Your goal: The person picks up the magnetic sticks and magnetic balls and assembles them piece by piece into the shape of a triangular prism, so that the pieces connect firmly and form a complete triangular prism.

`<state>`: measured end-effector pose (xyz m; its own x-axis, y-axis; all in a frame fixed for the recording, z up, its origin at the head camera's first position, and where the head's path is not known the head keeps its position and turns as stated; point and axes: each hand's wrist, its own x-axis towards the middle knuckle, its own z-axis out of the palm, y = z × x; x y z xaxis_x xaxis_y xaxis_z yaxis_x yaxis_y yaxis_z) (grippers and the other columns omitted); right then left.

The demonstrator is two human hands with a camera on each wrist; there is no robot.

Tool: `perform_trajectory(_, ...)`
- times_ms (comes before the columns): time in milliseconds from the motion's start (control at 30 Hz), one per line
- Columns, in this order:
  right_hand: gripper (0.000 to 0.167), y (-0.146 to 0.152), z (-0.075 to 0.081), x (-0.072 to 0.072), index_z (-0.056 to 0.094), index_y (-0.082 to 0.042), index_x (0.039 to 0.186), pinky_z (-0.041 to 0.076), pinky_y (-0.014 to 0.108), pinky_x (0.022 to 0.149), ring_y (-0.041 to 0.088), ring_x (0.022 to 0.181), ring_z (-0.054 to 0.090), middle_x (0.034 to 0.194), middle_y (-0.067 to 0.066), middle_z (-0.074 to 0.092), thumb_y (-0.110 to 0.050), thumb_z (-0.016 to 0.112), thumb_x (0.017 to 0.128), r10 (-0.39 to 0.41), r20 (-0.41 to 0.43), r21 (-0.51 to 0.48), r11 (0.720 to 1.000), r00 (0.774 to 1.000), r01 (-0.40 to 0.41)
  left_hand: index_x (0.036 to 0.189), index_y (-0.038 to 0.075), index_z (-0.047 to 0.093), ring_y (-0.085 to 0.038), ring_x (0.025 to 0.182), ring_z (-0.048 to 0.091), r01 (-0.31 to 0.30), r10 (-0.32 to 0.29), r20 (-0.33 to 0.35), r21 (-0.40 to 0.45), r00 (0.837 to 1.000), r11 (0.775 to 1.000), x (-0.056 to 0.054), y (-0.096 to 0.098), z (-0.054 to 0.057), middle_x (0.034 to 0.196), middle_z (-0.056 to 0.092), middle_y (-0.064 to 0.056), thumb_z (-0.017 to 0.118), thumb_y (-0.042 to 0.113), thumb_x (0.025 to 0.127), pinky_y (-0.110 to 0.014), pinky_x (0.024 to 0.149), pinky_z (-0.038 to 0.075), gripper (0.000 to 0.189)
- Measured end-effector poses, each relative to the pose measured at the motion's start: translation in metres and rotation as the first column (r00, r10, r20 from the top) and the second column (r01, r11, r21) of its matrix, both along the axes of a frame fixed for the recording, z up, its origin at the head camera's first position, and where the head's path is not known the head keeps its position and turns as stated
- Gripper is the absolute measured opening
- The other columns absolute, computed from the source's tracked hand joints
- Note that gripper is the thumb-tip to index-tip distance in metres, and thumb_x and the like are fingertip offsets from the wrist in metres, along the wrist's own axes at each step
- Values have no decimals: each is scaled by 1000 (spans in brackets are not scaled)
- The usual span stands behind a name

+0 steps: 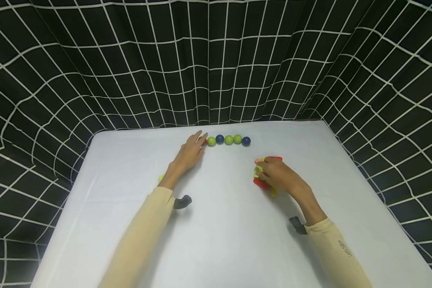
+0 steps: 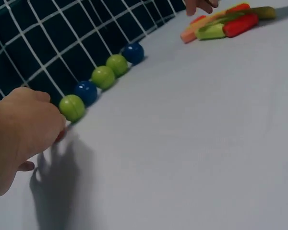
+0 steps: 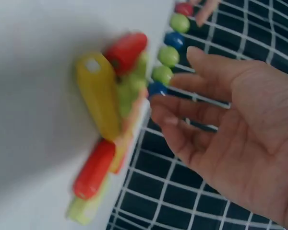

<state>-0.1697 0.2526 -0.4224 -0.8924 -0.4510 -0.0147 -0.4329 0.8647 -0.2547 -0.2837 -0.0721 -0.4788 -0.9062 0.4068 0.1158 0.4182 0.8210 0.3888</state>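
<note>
My left hand reaches to the left end of a row of balls at the table's back, its fingers spread around a red ball, partly hidden by the hand in the head view. Beside the red one, the row has a green ball, a blue ball, two more green balls and another blue ball. My right hand, fingers loosely bent, hovers over a pile of long rounded pieces. Among them are a yellow piece, a red piece and a light green piece. Nothing shows in its grasp.
A light green thing peeks out beside the left forearm, mostly hidden. White cloth covers the table. Black curtains with a white grid stand behind and along both sides. Dark pieces stick out at both cuffs.
</note>
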Motion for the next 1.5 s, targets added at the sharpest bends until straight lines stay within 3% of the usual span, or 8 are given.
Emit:
perform_trajectory(133, 13, -14, -15, 1, 76, -2, 106, 53, 40, 84, 26, 88, 56, 102, 13, 68, -9, 75, 95, 54, -83, 61, 997, 995, -49, 153, 9, 50, -38, 138, 57, -9, 9, -11, -22, 1000, 1000, -5, 2, -4, 154, 54, -16, 53, 18, 108, -58, 107, 51, 46)
perform_trajectory(267, 21, -21, -19, 4, 78, -4, 113, 54, 47, 95, 31, 100, 60, 111, 13, 69, -6, 78, 92, 38, -52, 24, 999, 998, -37, 141, 6, 60, -37, 117, 66, -59, 59, -21, -2, 998, 998, -3, 0, -6, 130, 68, -16, 63, 19, 104, -53, 97, 55, 40)
perform_trajectory(533, 32, -24, -25, -3, 74, -8, 124, 53, 42, 92, 29, 99, 58, 109, 13, 68, -13, 78, 93, 10, -44, 52, 999, 999, -8, 148, 11, 54, -38, 120, 63, -70, 70, 21, 25, 997, 997, 4, -4, -7, 134, 64, -18, 70, 29, 100, -54, 100, 52, 54)
perform_trajectory(800, 28, -36, -28, -11, 76, -8, 121, 52, 38, 89, 27, 96, 57, 105, 11, 69, -9, 78, 93, -16, -14, 88, 996, 1000, 17, 155, 18, 50, -39, 133, 57, -43, 44, -15, 28, 999, 999, -8, 5, -7, 148, 58, -16, 60, 29, 106, -55, 108, 46, 52)
perform_trajectory(1100, 25, -47, -31, -15, 76, -10, 118, 53, 39, 88, 27, 93, 60, 103, 11, 69, -5, 75, 93, -10, -34, 42, 999, 999, 12, 132, 13, 64, -29, 106, 65, 0, 5, -98, 47, 995, 999, -14, 11, -6, 116, 73, -10, 69, 17, 100, -50, 106, 45, 33)
perform_trajectory(1233, 24, -48, -27, -12, 75, -9, 115, 54, 43, 95, 29, 100, 60, 108, 11, 68, -2, 74, 92, -34, -13, -58, 998, 999, 34, 123, 12, 63, -25, 97, 61, 34, -20, -124, 114, 992, 993, 6, 9, 7, 102, 71, -5, 71, 23, 98, -47, 101, 47, 28)
perform_trajectory(1367, 22, -47, -20, -8, 67, -6, 114, 54, 44, 98, 27, 102, 59, 112, 9, 68, -1, 74, 93, -23, 40, -187, 982, 999, 30, 127, 12, 61, -23, 104, 63, 57, -55, -14, 210, 998, 976, 45, 2, 21, 111, 69, -3, 72, 28, 98, -44, 102, 52, 35)
perform_trajectory(1500, 33, -42, -16, -7, 61, -4, 125, 53, 43, 96, 27, 102, 56, 111, 10, 65, 1, 71, 95, -23, 77, -260, 965, 997, 42, 142, 13, 58, -20, 112, 64, 80, -101, 65, 265, 993, 961, 82, -6, 19, 123, 69, -4, 71, 26, 99, -41, 105, 53, 47)
